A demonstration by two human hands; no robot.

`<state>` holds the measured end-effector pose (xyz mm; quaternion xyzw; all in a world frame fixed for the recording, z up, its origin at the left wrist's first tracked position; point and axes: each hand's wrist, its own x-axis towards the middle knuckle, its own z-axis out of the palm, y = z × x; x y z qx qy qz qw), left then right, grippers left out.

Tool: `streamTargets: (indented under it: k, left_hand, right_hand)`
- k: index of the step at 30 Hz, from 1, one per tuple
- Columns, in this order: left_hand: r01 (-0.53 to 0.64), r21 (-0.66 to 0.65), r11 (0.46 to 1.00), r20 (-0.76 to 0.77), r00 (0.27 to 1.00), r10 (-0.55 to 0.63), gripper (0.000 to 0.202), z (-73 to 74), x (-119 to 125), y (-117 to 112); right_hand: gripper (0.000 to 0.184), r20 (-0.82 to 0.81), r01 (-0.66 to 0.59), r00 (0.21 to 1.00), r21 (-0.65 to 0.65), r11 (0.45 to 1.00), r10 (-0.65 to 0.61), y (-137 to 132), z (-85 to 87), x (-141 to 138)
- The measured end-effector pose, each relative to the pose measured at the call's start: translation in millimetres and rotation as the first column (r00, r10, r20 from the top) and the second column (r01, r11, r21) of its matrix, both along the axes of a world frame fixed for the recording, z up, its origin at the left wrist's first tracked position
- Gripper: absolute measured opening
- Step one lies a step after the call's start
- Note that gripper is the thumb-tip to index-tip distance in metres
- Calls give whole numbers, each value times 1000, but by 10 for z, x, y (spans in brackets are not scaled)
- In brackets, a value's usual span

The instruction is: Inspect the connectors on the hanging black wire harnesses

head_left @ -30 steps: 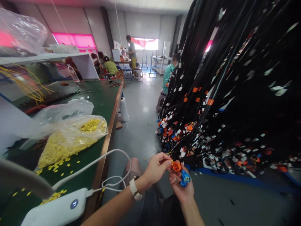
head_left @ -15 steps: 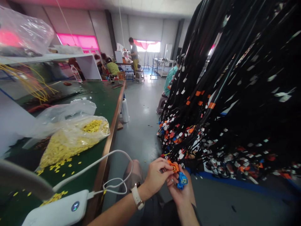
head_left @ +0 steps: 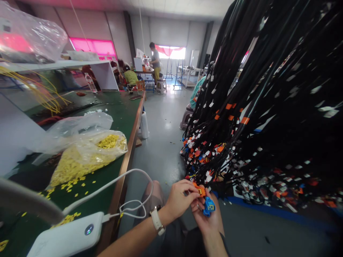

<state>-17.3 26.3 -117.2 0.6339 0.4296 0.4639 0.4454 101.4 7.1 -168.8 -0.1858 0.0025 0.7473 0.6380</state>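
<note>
My left hand (head_left: 180, 200), with a white-strapped watch (head_left: 157, 220) at the wrist, has its thumb and fingers pinched at an orange connector (head_left: 200, 191). My right hand (head_left: 206, 219) is curled around a blue connector (head_left: 209, 205), which lies against its fingers just below the orange one. Small yellow parts show in the faces of both connectors. The right fingertips reach up behind the orange connector, and the left hand hides some of them. Wires of the two connectors are mostly out of sight.
Black wire harnesses (head_left: 230, 82) with many coloured connectors hang close on the right. On the green bench (head_left: 115, 96) lie a bag of yellow pieces (head_left: 80, 160), scattered yellow pieces and a white power bank (head_left: 66, 235) with a cable (head_left: 107, 191). Other people sit or stand farther back.
The view has shifted slightly, so the surroundings sit a little further right. Both hands keep nearly the same hold on the orange and blue connectors.
</note>
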Motion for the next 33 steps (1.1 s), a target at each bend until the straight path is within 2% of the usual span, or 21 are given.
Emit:
streamTargets:
  k: [5, 11, 14, 18, 28, 33]
  left_hand:
    - [-14, -80, 997, -48, 999, 10, 12, 26, 0, -13]
    - [40, -164, 986, -49, 998, -49, 21, 11, -16, 9]
    - [59, -176, 983, -72, 995, -73, 26, -33, -34, 31]
    - [81, -148, 986, -95, 991, -95, 26, -65, -57, 48]
    - [206, -195, 959, 114, 976, -186, 21, -72, -58, 75]
    - [242, -226, 944, 171, 964, -206, 23, -89, -63, 88]
  right_hand:
    - [3, -12, 8, 1000, -9, 1000, -8, -15, -6, 1]
    - [5, 7, -19, 1000, -18, 1000, 19, -27, 36, -5]
    - [7, 57, -26, 998, -13, 1000, 27, -39, 59, 6]
    - [9, 40, -83, 996, -24, 996, 84, -68, 58, 38]
    - [10, 94, -102, 990, -56, 993, 107, -84, 51, 56]
    - [8, 134, -100, 985, -55, 993, 106, -83, 46, 67]
